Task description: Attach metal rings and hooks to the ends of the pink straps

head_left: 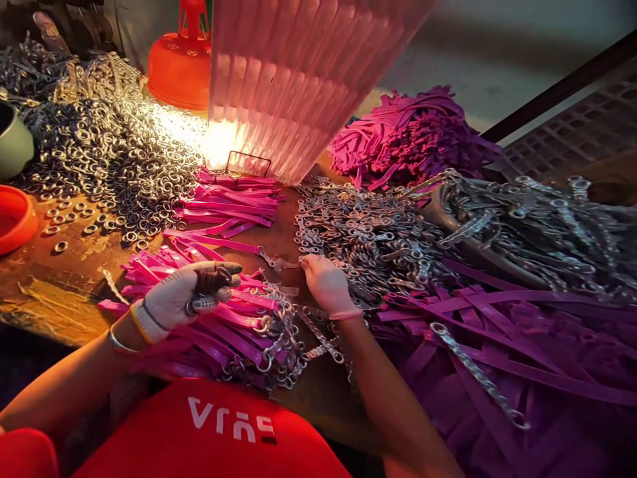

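My left hand (192,295), in a pale glove with dark-stained fingers, is curled above a heap of glossy pink straps (199,332) with metal rings at their ends. A small shiny metal edge shows by its lower fingers, but what they hold is hidden. My right hand (326,285), in a thin whitish glove, pinches the far end of a flat metal link (281,263). That link meets the end of a pink strap (223,243), which stretches off to the left. Loose metal links (321,338) lie below my right hand.
Metal rings (109,153) are piled at left near a green cup (14,143) and an orange bowl (14,219). An orange lamp (179,70) shines beside a ribbed translucent panel (288,86). More links (373,232) and purple straps (497,345) crowd the right side.
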`<action>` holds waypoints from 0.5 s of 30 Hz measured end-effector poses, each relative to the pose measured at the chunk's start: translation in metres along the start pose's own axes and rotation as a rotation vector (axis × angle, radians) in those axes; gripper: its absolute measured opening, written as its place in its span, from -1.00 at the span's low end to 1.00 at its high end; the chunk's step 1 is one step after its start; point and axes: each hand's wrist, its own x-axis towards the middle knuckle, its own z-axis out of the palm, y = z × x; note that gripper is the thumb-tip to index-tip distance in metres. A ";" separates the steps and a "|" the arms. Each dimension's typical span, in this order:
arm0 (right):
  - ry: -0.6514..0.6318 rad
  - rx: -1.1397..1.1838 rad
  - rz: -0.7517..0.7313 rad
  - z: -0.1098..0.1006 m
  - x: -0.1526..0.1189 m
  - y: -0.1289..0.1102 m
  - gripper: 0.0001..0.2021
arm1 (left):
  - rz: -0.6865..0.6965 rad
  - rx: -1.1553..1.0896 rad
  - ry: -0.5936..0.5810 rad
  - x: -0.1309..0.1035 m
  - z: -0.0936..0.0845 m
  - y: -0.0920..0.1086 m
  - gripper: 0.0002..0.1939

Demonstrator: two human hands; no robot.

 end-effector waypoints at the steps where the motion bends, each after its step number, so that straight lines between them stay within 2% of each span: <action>1: 0.014 0.045 -0.004 -0.004 -0.004 -0.007 -0.70 | 0.034 0.046 -0.025 -0.002 -0.002 -0.003 -0.65; 3: 0.046 0.207 -0.021 -0.016 -0.013 -0.026 -0.67 | 0.136 0.130 -0.058 -0.005 -0.004 -0.008 -0.56; 5: 0.082 0.489 -0.039 -0.033 -0.026 -0.050 -0.67 | 0.233 0.218 -0.060 -0.008 -0.004 -0.011 -0.48; 8: 0.082 0.853 -0.073 -0.058 -0.044 -0.089 -0.67 | 0.275 0.341 -0.043 -0.012 0.003 -0.015 -0.42; 12: 0.033 0.865 -0.132 -0.070 -0.056 -0.125 -0.60 | 0.245 0.368 -0.024 -0.017 0.017 -0.018 -0.55; 15: 0.075 0.832 -0.164 -0.065 -0.054 -0.129 -0.63 | 0.239 0.362 -0.014 -0.021 0.017 -0.015 -0.64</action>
